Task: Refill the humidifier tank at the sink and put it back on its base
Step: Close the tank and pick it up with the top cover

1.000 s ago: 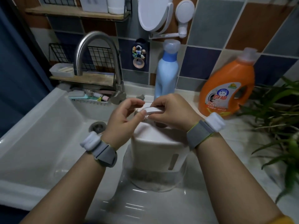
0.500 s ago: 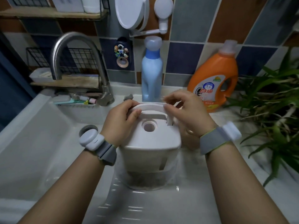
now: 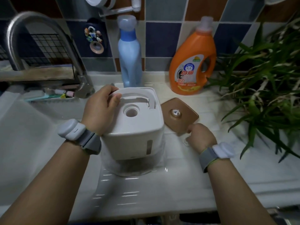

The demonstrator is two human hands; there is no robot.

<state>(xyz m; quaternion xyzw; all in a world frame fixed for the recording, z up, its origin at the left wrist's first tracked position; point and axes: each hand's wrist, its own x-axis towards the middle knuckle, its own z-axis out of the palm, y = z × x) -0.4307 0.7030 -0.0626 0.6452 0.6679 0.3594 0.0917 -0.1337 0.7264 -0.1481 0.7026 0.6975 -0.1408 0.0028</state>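
Left hand [image 3: 101,109] grips humidifier tank [image 3: 136,127] handle; right hand [image 3: 200,138] pinches brown lid [image 3: 179,116] beside.

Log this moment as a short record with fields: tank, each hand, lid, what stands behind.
tank: white humidifier tank upright on the counter by the sink, round top opening uncovered
left hand: left hand grips the tank's handle
right hand: right hand holds the near edge of the brown lid
lid: on the counter, right of the tank
behind: blue bottle, orange detergent bottle

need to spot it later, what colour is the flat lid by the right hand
Brown lid, clearest in the head view.
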